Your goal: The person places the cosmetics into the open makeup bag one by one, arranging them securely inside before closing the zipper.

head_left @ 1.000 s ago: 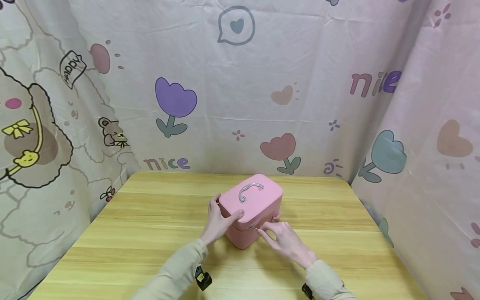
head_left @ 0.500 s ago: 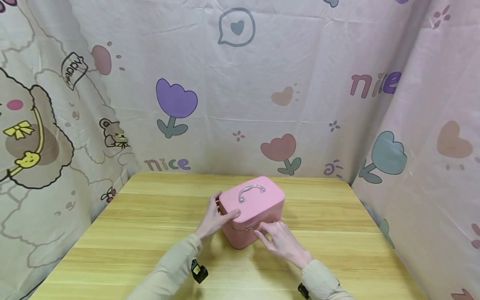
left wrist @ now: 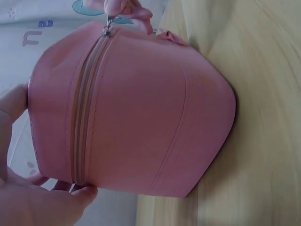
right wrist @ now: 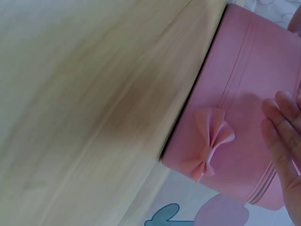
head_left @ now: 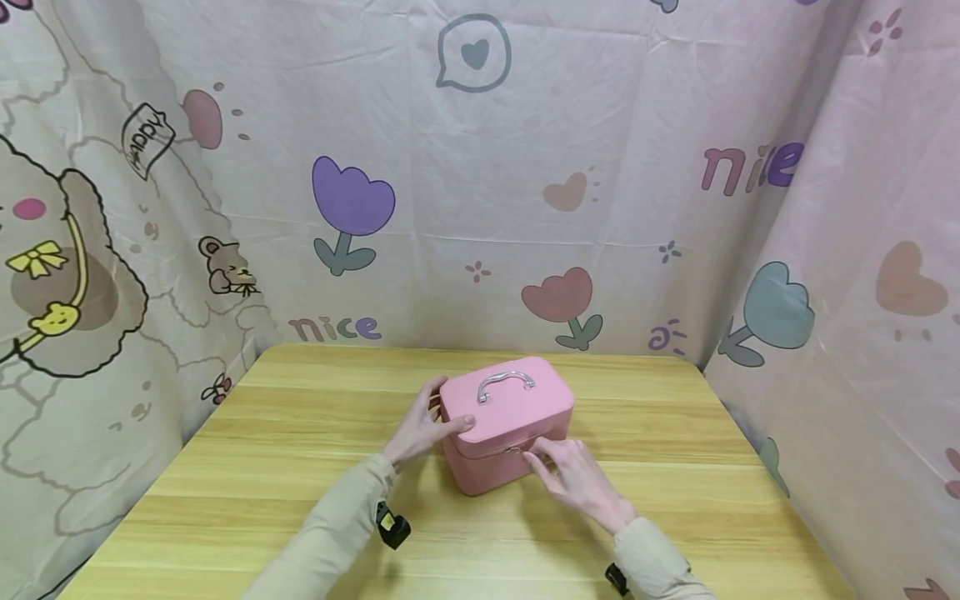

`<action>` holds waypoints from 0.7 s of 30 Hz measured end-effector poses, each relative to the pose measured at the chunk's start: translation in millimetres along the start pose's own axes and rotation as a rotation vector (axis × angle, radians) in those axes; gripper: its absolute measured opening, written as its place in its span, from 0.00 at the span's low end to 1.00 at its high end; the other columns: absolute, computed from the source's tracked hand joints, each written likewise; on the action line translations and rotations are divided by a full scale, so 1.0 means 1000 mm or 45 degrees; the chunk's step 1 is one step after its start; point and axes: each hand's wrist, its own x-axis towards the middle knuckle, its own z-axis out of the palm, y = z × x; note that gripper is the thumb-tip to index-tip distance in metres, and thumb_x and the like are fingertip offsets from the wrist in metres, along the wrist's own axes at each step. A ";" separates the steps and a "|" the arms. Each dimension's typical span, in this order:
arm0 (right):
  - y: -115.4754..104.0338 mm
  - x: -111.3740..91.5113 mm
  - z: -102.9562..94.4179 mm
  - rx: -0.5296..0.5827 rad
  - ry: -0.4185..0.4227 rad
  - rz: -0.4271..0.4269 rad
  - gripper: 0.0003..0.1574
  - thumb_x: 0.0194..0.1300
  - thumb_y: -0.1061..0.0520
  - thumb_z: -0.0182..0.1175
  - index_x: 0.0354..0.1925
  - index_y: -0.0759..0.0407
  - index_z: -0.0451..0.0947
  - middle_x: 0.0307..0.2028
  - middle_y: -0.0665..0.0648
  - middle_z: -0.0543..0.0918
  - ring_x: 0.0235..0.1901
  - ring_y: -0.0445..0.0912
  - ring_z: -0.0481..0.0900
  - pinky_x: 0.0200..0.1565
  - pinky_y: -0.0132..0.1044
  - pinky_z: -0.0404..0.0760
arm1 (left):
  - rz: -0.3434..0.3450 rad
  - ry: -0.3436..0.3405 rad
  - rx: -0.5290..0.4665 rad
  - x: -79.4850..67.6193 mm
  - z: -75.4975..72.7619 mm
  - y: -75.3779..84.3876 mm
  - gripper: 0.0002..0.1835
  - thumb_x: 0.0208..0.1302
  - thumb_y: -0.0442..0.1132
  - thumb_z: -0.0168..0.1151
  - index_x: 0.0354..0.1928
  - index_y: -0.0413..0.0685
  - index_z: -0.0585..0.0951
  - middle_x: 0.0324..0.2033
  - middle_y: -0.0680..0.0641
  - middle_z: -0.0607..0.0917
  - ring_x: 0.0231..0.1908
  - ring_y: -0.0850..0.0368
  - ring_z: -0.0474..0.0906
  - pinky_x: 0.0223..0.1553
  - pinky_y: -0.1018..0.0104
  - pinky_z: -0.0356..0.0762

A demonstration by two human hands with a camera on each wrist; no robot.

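A pink zip-up vanity case (head_left: 491, 475) stands upright on the table, its lid down and a silver handle (head_left: 507, 377) on top. My left hand (head_left: 420, 429) holds its left end, thumb on the lid and fingers round the side. At the front seam, my right hand (head_left: 576, 482) pinches the metal zipper pull (left wrist: 110, 21), whose slider sits on the zipper (left wrist: 84, 99) in the left wrist view. A pink bow (right wrist: 210, 141) on the case's front shows in the right wrist view, below the right hand's fingers.
The case rests on a wood-grain table (head_left: 315, 417). Behind and at both sides hangs a printed cloth (head_left: 465, 183) with flowers and cartoon figures. A black wrist camera (head_left: 393, 527) hangs beneath the left sleeve.
The case has turned so its front faces me more. My left hand has shifted a little left with its end. The right hand, still at the zipper pull, has moved slightly right.
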 end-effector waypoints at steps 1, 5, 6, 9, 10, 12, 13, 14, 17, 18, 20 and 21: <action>0.001 0.000 -0.001 0.010 -0.003 0.006 0.05 0.66 0.64 0.63 0.31 0.59 0.80 0.23 0.53 0.87 0.22 0.33 0.79 0.25 0.18 0.77 | -0.003 -0.006 0.003 0.001 -0.001 -0.001 0.53 0.57 0.43 0.74 0.77 0.38 0.52 0.75 0.31 0.59 0.74 0.30 0.57 0.76 0.40 0.57; 0.004 -0.002 -0.003 0.017 0.009 0.013 0.04 0.65 0.65 0.63 0.32 0.59 0.81 0.23 0.53 0.86 0.22 0.33 0.79 0.26 0.19 0.78 | -0.015 -0.053 0.003 0.006 -0.006 -0.002 0.53 0.57 0.42 0.74 0.78 0.38 0.52 0.76 0.31 0.57 0.75 0.31 0.55 0.77 0.42 0.55; 0.005 -0.002 -0.004 0.014 0.018 0.013 0.04 0.65 0.66 0.64 0.32 0.60 0.81 0.23 0.53 0.86 0.22 0.33 0.79 0.26 0.20 0.79 | -0.020 -0.066 0.002 0.007 -0.007 -0.002 0.53 0.57 0.42 0.74 0.78 0.38 0.51 0.76 0.32 0.56 0.75 0.31 0.55 0.78 0.42 0.54; 0.007 -0.004 -0.007 0.005 0.035 0.030 0.03 0.63 0.66 0.65 0.32 0.60 0.82 0.23 0.54 0.87 0.20 0.33 0.77 0.23 0.22 0.78 | -0.021 -0.112 0.001 0.010 -0.012 -0.002 0.54 0.58 0.41 0.74 0.78 0.37 0.51 0.78 0.32 0.53 0.76 0.31 0.53 0.78 0.44 0.54; 0.008 -0.004 -0.008 0.006 0.035 0.037 0.03 0.63 0.66 0.65 0.32 0.60 0.82 0.24 0.54 0.87 0.20 0.32 0.76 0.23 0.22 0.77 | -0.023 -0.124 -0.001 0.011 -0.013 -0.002 0.53 0.58 0.41 0.74 0.78 0.38 0.51 0.78 0.33 0.53 0.76 0.32 0.53 0.78 0.44 0.53; 0.010 -0.006 -0.011 0.005 0.029 0.054 0.03 0.63 0.65 0.65 0.32 0.59 0.83 0.24 0.53 0.88 0.20 0.31 0.76 0.22 0.21 0.76 | -0.017 -0.152 -0.010 0.013 -0.016 -0.001 0.53 0.58 0.40 0.74 0.78 0.38 0.51 0.78 0.33 0.52 0.76 0.32 0.53 0.78 0.45 0.54; 0.010 -0.006 -0.012 0.003 0.029 0.062 0.03 0.63 0.65 0.65 0.32 0.59 0.83 0.24 0.53 0.88 0.20 0.31 0.76 0.23 0.20 0.75 | -0.009 -0.169 -0.015 0.014 -0.017 -0.001 0.53 0.58 0.40 0.74 0.78 0.37 0.51 0.78 0.33 0.52 0.77 0.32 0.53 0.79 0.45 0.53; 0.011 -0.007 -0.013 0.002 0.033 0.069 0.03 0.63 0.65 0.65 0.32 0.59 0.83 0.24 0.53 0.88 0.20 0.32 0.77 0.23 0.19 0.75 | -0.001 -0.185 -0.019 0.016 -0.018 0.000 0.53 0.58 0.40 0.74 0.78 0.37 0.51 0.78 0.33 0.53 0.77 0.33 0.53 0.79 0.46 0.53; 0.014 -0.009 -0.016 -0.013 0.055 0.059 0.04 0.62 0.65 0.66 0.32 0.58 0.83 0.24 0.52 0.89 0.22 0.33 0.80 0.25 0.19 0.76 | 0.016 -0.236 -0.043 0.019 -0.021 -0.002 0.53 0.59 0.39 0.73 0.78 0.37 0.50 0.78 0.34 0.52 0.77 0.33 0.52 0.79 0.47 0.52; 0.015 -0.009 -0.017 -0.014 0.064 0.051 0.04 0.62 0.65 0.66 0.31 0.58 0.83 0.24 0.51 0.89 0.22 0.34 0.81 0.26 0.19 0.77 | 0.022 -0.251 -0.047 0.021 -0.022 -0.003 0.53 0.59 0.39 0.73 0.78 0.37 0.50 0.78 0.34 0.52 0.77 0.34 0.52 0.79 0.47 0.52; 0.015 -0.010 -0.018 -0.019 0.078 0.033 0.04 0.61 0.66 0.67 0.31 0.58 0.83 0.23 0.51 0.88 0.22 0.34 0.81 0.25 0.19 0.77 | 0.031 -0.278 -0.057 0.023 -0.025 -0.004 0.53 0.59 0.39 0.73 0.78 0.37 0.50 0.79 0.33 0.52 0.77 0.34 0.51 0.79 0.47 0.51; 0.016 -0.010 -0.018 -0.020 0.079 0.027 0.04 0.61 0.66 0.67 0.31 0.58 0.83 0.23 0.50 0.88 0.22 0.33 0.81 0.25 0.19 0.77 | 0.032 -0.288 -0.064 0.025 -0.026 -0.005 0.53 0.60 0.39 0.72 0.79 0.38 0.50 0.79 0.33 0.52 0.77 0.34 0.51 0.79 0.47 0.51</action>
